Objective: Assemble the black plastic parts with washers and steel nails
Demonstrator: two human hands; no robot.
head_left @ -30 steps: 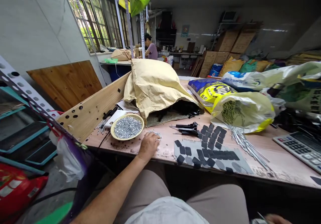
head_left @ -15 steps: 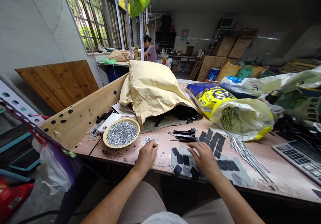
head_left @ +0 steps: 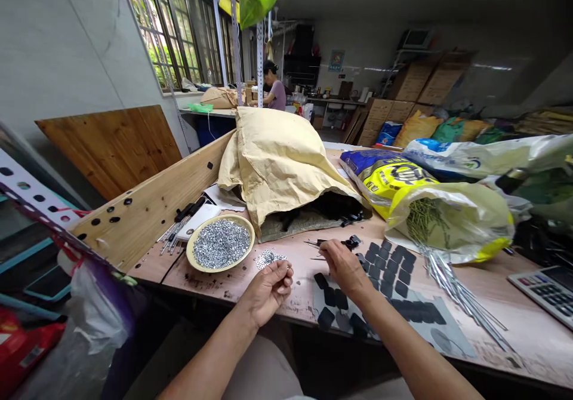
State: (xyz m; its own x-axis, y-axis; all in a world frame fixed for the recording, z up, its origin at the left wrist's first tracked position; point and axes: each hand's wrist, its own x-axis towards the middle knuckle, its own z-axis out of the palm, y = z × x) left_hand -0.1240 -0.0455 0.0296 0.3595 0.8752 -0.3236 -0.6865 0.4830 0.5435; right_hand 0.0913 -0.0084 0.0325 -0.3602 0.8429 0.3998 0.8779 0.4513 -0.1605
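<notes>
My left hand [head_left: 271, 286] is raised palm-up near the table's front edge, its fingers curled in a pinch. Whatever the fingertips hold is too small to make out. Just beyond it lies a small pile of metal nuts [head_left: 268, 258], and to its left stands a yellow bowl [head_left: 190, 257] full of similar nuts. My right hand [head_left: 344, 268] reaches over black parts with thin metal rods [head_left: 351, 242], its fingers bent down and closed on one of them. The hand hides most of that part. Dark square pads [head_left: 389, 262] lie in rows right of this hand.
A large paper sack [head_left: 282, 161] with black parts in its mouth lies behind. To the right are a yellow-blue bag [head_left: 403, 179], a bundle of metal rods [head_left: 461, 298] and a calculator [head_left: 546, 298]. A grey sheet [head_left: 447, 322] holds more pads. A person [head_left: 275, 92] sits far back.
My right hand has moved from above the pads on the grey sheet, away from me and left, onto the black parts. My left hand has turned palm-up and come away from the nut pile.
</notes>
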